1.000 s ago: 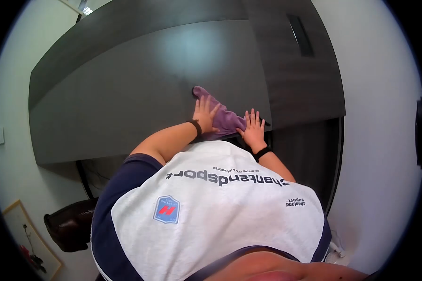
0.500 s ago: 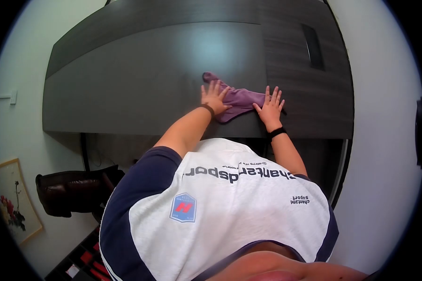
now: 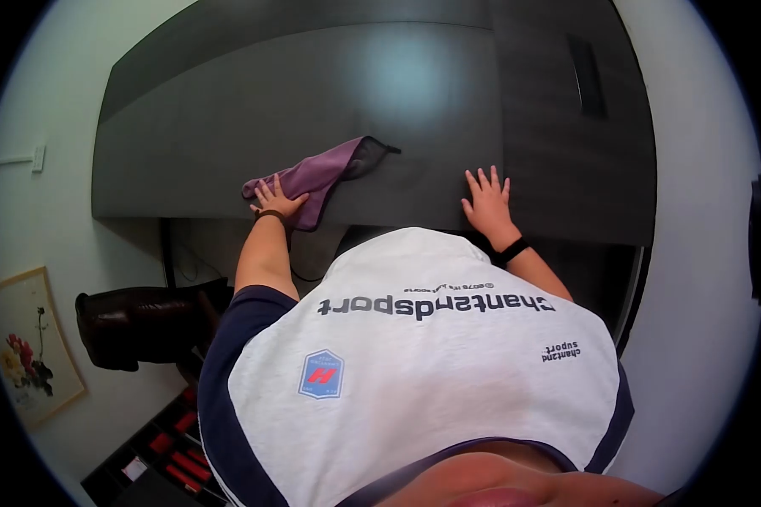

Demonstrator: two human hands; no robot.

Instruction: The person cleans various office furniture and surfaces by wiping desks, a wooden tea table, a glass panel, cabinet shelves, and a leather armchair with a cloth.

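A purple cloth with dark edging lies on the dark desk, near its front edge. Its right corner is turned over, showing a dark grey side with a small black tab. My left hand rests flat on the cloth's left part, fingers spread and not curled around it. Over to the right, my right hand lies palm down on the desk near the panel seam, fingers apart and holding nothing. A gap separates it from the cloth.
A long dark recess is set into the desk's right panel. Left of the desk front stands a brown leather chair. A framed flower picture is by the left wall, and a shelf with red items is at lower left.
My left hand has moved left across the desk with the cloth under it, and the cloth's right end has folded over. My right hand is no longer on the cloth.
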